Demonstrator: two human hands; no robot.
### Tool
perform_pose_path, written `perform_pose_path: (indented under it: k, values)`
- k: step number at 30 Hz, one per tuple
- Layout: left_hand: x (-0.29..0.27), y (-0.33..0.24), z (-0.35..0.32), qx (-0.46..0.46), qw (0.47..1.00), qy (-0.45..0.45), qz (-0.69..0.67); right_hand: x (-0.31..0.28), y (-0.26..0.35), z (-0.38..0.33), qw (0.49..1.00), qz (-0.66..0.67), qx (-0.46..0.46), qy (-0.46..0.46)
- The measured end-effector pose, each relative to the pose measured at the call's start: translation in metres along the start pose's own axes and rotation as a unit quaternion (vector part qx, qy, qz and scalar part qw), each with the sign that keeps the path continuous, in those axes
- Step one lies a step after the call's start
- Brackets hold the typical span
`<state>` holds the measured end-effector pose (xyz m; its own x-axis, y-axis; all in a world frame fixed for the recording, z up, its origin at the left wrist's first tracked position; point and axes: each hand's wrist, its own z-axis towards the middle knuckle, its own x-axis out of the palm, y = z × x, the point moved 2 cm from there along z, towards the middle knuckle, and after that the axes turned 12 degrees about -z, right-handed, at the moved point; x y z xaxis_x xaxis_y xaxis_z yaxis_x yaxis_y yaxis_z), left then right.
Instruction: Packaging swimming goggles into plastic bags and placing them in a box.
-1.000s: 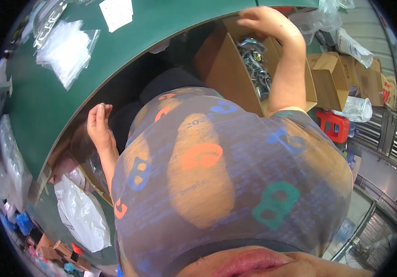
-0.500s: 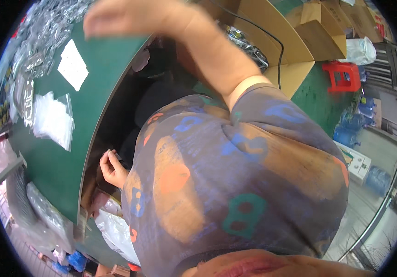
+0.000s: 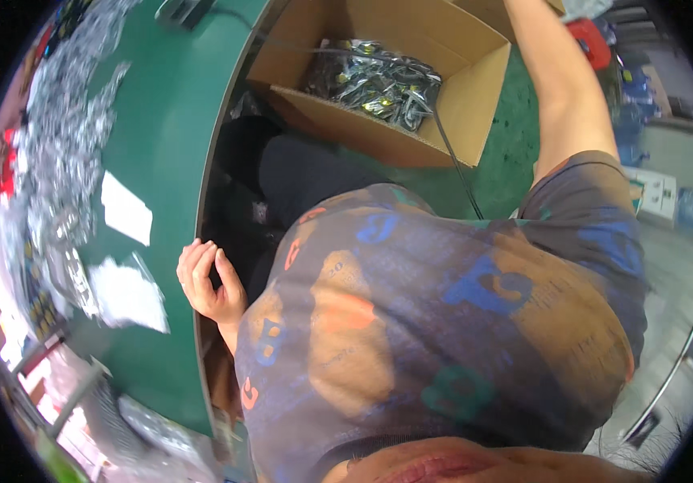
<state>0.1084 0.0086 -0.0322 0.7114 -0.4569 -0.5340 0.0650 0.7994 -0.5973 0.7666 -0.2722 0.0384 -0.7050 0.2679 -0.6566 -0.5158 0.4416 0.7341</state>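
My left hand [image 3: 211, 282] is at the edge of the green table [image 3: 165, 121], its fingers loosely curled toward the thumb. Nothing shows between them. My right arm [image 3: 564, 80] stretches up and away past the open cardboard box [image 3: 475, 105], and its hand lies beyond the upper edge of the picture. Inside the box are many small clear plastic packets [image 3: 386, 88] with dark and yellow-green contents. On the table, close to my left hand, lie a stack of clear plastic bags [image 3: 129, 294] and a white sheet of paper [image 3: 126, 209].
A long heap of clear plastic packets [image 3: 60, 153] covers the table's far side. A dark device [image 3: 185, 11] with a cable sits at its top end. A black cord [image 3: 451, 149] hangs across the box. A red stool [image 3: 589, 44] and blue water jugs [image 3: 630, 121] stand to the right.
My right arm has swung from over the table out to the right, its hand leaving view. My view has shifted, showing more of the box's contents. My left hand stays near the table edge.
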Motion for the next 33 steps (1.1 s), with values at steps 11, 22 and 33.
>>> perform_pose_path:
  k: [11,22,33]
  values:
    - [0.064,0.021,0.081,-0.059,0.974,0.121,0.184,0.174,-0.139,-0.150,0.822,-0.440,0.188,-0.309]
    - [0.084,0.031,0.083,-0.086,0.956,0.115,0.256,0.188,-0.098,-0.162,0.845,-0.402,0.143,-0.322]
    - [0.088,0.045,0.098,-0.077,0.949,0.143,0.271,0.138,-0.177,-0.137,0.815,-0.381,0.206,-0.384]
